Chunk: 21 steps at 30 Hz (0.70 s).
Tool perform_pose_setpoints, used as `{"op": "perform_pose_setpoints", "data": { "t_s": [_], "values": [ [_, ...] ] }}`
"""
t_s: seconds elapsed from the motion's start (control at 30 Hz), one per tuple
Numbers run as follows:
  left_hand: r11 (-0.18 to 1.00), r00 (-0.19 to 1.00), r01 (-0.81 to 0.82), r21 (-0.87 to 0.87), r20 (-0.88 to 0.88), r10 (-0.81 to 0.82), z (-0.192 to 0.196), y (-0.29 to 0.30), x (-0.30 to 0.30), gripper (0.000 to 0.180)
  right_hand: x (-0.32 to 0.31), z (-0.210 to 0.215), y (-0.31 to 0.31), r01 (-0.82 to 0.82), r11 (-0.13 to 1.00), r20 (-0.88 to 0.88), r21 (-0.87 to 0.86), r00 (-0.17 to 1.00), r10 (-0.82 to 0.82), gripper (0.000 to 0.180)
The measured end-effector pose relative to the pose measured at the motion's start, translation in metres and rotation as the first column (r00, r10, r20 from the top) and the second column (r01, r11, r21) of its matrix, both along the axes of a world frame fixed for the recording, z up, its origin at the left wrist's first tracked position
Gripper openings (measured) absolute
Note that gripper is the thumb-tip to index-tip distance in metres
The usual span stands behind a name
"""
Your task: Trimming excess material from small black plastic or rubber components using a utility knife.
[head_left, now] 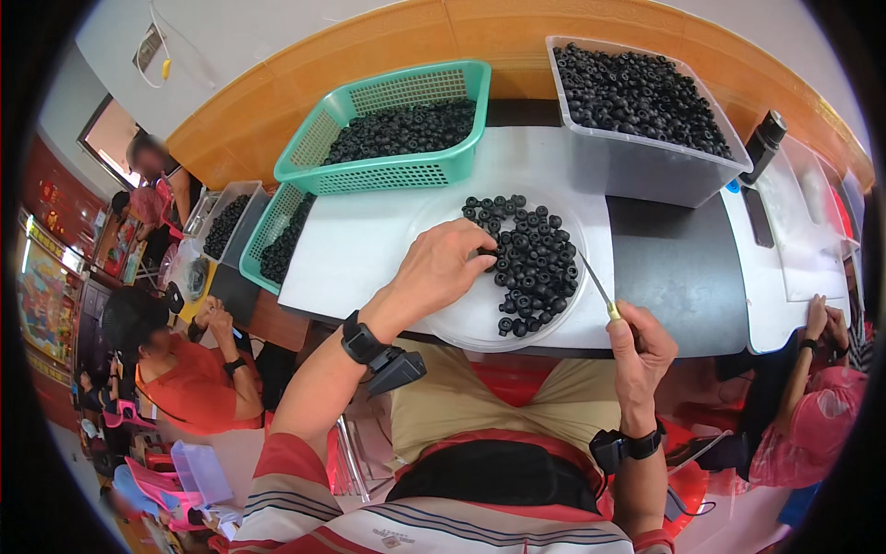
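A loose pile of small round black parts with holes [531, 268] lies on a clear round plastic tray [443, 319] in front of me. At the pile's left edge is my left hand [441, 268], its fingers curled and its thumb and forefinger closed around one small black part [486, 250]. My right hand [641, 355] is closed around the yellow handle of a thin pointed metal tool [598, 284]. The tool's tip points up and left, beside the right edge of the tray and apart from the left hand.
Behind the tray stand a green basket [397, 175] and a grey plastic bin [646, 171], both holding black parts. Another green basket [263, 226] is at the left. A black bottle [764, 143] and a phone [758, 218] lie rightward. People sit on both sides.
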<state>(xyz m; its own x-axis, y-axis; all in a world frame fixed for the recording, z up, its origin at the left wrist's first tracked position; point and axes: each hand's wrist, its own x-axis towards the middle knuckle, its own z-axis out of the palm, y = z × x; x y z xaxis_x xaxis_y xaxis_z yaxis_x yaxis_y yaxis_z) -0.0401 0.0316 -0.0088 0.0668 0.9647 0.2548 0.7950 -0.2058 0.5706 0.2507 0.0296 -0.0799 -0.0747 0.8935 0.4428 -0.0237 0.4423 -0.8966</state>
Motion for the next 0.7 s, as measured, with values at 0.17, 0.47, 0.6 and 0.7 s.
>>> {"op": "perform_pose_setpoints", "data": {
  "t_s": [0.17,0.47,0.6,0.7],
  "values": [
    [0.996,0.998,0.04,-0.081,-0.05,-0.044,0.0015,-0.003,-0.007,0.016,-0.0011,-0.0014,-0.0015,-0.015,1.0,-0.001,0.011,1.0,0.015,0.022],
    [0.985,0.99,0.138,-0.1,-0.018,-0.14,0.0055,-0.0077,-0.0069,0.017,0.0,-0.0009,-0.004,-0.026,0.999,-0.022,-0.034,0.999,0.025,0.021],
    [0.971,0.993,0.088,-0.221,0.091,-0.069,0.0068,-0.0087,-0.005,0.018,-0.001,0.0007,-0.0052,-0.025,0.999,-0.019,-0.038,1.0,0.024,0.021],
    [0.963,0.991,0.078,-0.256,0.129,-0.046,0.0067,-0.0082,-0.0047,0.02,-0.001,-0.0001,-0.0054,-0.023,0.998,-0.026,-0.053,0.999,0.021,0.022]
  ]
}}
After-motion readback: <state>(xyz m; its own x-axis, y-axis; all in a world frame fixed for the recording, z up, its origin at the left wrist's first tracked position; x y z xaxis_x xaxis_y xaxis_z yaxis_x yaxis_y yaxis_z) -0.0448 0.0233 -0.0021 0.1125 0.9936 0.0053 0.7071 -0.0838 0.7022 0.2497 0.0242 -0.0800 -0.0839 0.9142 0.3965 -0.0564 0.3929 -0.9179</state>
